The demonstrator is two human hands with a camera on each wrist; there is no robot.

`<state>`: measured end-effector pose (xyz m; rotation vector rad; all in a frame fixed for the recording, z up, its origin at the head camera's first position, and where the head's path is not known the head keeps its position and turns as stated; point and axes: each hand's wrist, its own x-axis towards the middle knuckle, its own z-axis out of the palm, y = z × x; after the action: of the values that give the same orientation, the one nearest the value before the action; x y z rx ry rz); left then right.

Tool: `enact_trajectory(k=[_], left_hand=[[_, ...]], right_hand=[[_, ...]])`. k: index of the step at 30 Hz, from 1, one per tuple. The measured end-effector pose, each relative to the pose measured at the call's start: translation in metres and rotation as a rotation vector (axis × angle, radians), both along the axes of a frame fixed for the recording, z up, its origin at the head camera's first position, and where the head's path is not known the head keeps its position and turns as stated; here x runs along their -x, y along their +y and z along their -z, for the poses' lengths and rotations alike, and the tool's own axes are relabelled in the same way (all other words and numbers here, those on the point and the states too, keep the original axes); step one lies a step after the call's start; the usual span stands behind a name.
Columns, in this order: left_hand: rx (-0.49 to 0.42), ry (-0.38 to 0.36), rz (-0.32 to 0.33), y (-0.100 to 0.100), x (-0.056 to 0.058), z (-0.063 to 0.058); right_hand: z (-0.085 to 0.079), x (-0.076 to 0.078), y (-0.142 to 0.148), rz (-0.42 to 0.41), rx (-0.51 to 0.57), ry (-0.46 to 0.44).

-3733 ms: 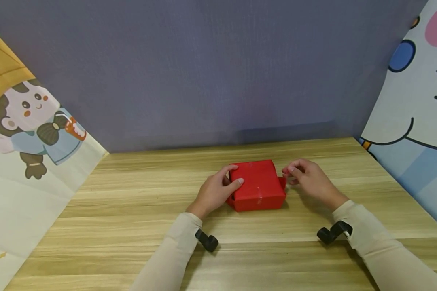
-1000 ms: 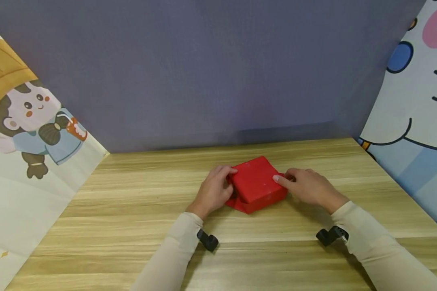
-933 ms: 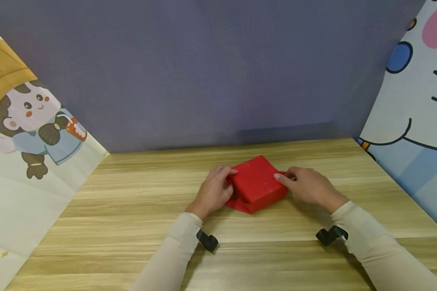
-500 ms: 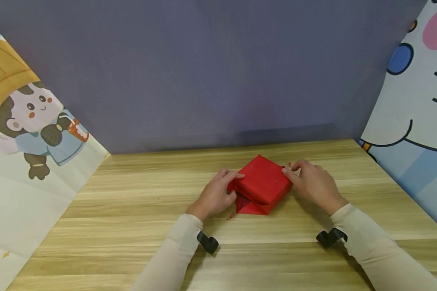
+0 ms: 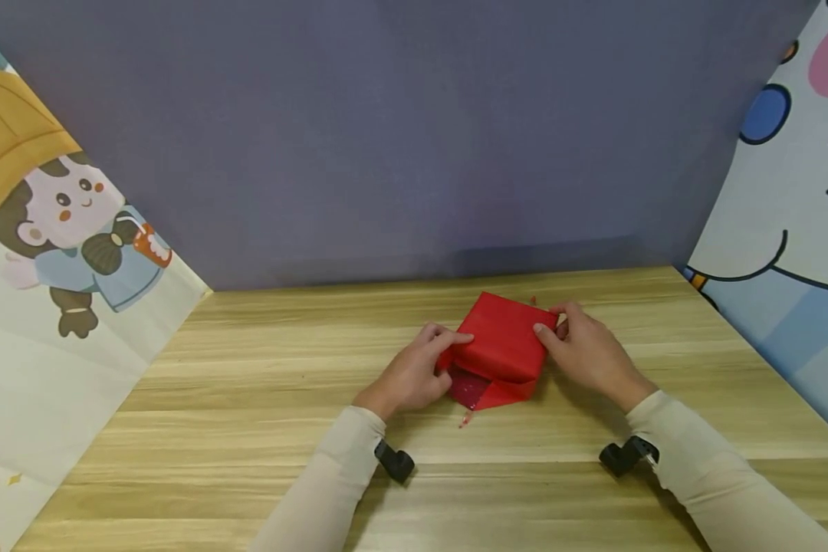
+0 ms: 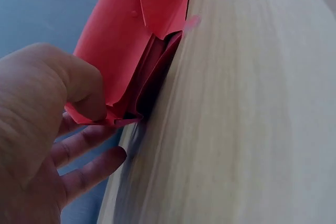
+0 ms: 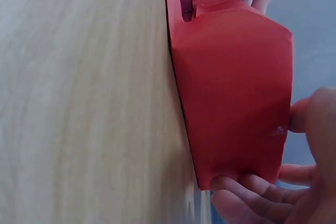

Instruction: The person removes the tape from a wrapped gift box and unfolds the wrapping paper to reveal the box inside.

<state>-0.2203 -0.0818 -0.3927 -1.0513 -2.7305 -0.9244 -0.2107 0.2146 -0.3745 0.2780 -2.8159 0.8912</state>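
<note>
A box-shaped parcel in red paper lies on the wooden table, turned at an angle. Its near end shows a folded triangular flap beside a gap with darker red inside. A small strip of clear tape sticks out from that end. My left hand holds the left corner; in the left wrist view its thumb is bent over the paper, other fingers below. My right hand grips the right side, thumb on the top edge and fingertips against the far side in the right wrist view.
A second bit of tape juts out at the parcel's far edge. Behind the wooden table rises a grey-blue panel. Cartoon-printed sheets stand at the left and right. Black wrist cameras sit on both sleeves.
The parcel has turned counterclockwise as seen from above, bringing its partly open left end round toward the near side. My left hand has shifted slightly right; my right hand has regripped the right side.
</note>
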Motion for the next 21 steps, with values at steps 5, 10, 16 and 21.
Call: enact_trajectory(k=[5,10,16,21], left_hand=[[-0.027,0.0,-0.003,0.0006,-0.0012,-0.0005],[-0.071,0.001,0.006,0.0018,-0.0021,-0.0004],[-0.109,0.015,0.009,0.003,-0.0015,-0.0005],[-0.094,0.062,0.008,0.003,-0.0011,-0.0015]], right_hand=[[0.0006,0.0012,-0.0017,-0.027,-0.015,-0.015],[0.0009,0.0007,-0.0038,-0.057,-0.031,-0.049],[0.0015,-0.0004,-0.005,-0.07,0.0,-0.074],[0.0029,-0.0016,-0.0075,-0.074,0.064,-0.056]])
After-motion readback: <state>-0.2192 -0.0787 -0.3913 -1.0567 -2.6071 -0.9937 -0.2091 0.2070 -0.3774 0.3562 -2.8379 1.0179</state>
